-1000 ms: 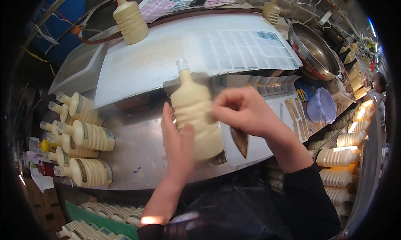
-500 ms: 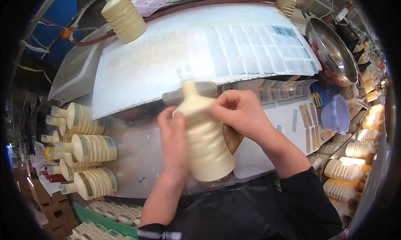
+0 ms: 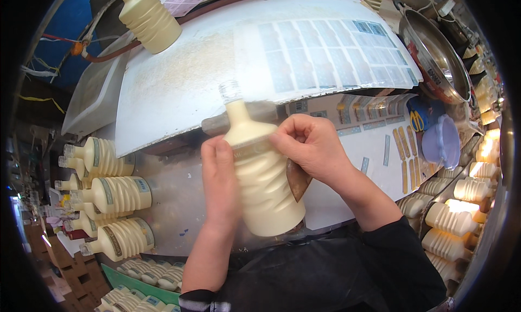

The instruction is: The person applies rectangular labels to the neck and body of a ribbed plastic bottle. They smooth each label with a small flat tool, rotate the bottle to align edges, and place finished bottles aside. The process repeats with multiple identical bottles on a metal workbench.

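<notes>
Head view, only one angle here. Hard to make out: the base of the cream ribbed plastic bottle (image 3: 263, 176) blurs into the dark apron at the lower edge, and a brown patch behind it is mostly covered by the right hand (image 3: 309, 146), so I can't tell what it is.

The bottle is held up over the shiny metal worktop (image 3: 173, 203), near the person's body, neck pointing away and tilted a bit left. It has a clear uncapped neck and a pale band around the shoulder (looks like a label strip).

The left hand (image 3: 220, 179) lies flat along its left side, fingers together, pressing on it. The right hand is curled shut, fingertips pinching at that shoulder band.

More cream ribbed bottles (image 3: 116, 195) lie stacked on the left, touching each other.
</notes>
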Available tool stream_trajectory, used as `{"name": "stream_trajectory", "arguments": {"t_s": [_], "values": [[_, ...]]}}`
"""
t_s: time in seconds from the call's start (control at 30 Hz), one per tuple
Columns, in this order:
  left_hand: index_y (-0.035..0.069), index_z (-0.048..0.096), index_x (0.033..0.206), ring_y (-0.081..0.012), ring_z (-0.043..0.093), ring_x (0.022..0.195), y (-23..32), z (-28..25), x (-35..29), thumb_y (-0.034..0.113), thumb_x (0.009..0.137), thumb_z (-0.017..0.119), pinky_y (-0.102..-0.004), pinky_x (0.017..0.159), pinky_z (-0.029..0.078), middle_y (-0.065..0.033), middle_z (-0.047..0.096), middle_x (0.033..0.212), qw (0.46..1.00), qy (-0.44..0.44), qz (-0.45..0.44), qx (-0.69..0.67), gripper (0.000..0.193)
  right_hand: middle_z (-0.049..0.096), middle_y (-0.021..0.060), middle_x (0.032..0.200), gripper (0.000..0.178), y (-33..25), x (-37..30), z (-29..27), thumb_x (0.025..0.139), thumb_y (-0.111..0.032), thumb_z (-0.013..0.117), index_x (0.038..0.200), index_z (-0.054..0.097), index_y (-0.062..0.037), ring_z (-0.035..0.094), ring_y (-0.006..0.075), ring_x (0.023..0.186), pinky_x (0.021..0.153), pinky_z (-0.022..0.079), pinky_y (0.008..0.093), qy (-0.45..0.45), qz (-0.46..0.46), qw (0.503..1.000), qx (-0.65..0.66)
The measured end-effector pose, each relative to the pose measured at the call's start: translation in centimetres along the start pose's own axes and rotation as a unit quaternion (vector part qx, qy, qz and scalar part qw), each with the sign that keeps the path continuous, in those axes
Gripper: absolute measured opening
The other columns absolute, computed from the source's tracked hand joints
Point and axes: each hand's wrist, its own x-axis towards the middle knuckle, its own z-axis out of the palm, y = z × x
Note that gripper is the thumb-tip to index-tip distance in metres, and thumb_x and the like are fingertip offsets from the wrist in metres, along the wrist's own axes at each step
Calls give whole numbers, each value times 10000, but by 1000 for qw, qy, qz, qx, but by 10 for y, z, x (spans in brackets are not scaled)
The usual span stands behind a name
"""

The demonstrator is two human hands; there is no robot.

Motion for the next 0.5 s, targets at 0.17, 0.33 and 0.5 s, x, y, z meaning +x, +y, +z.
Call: {"name": "stream_trajectory", "arguments": {"t_s": [0.17, 0.33, 0.5], "values": [[21, 513, 1204, -131, 567, 992, -3, 0, 3, 394, 1127, 389, -309, 897, 488, -88, 599, 1114, 1000, -13, -13, -18, 400, 663, -29, 725, 162, -2, -2, 3, 932, -120, 732, 843, 691, 10, 561, 5, 652, 574, 455, 189, 19, -34, 999, -12], [24, 508, 1191, -130, 580, 982, -5, 1, 3, 406, 1124, 389, -308, 886, 502, -87, 598, 1097, 998, -8, -17, -54, 405, 664, -14, 706, 162, -6, -5, 4, 925, -115, 733, 837, 690, 14, 570, 9, 646, 575, 471, 195, 25, -51, 998, -39], [28, 497, 1198, -127, 586, 976, -4, 2, 1, 426, 1117, 408, -302, 865, 514, -90, 598, 1102, 997, -15, -16, -72, 416, 719, 155, 746, 227, -6, -5, 3, 889, -207, 734, 852, 711, 15, 718, 203, 689, 637, 548, 326, 26, -36, 998, -41]]}}
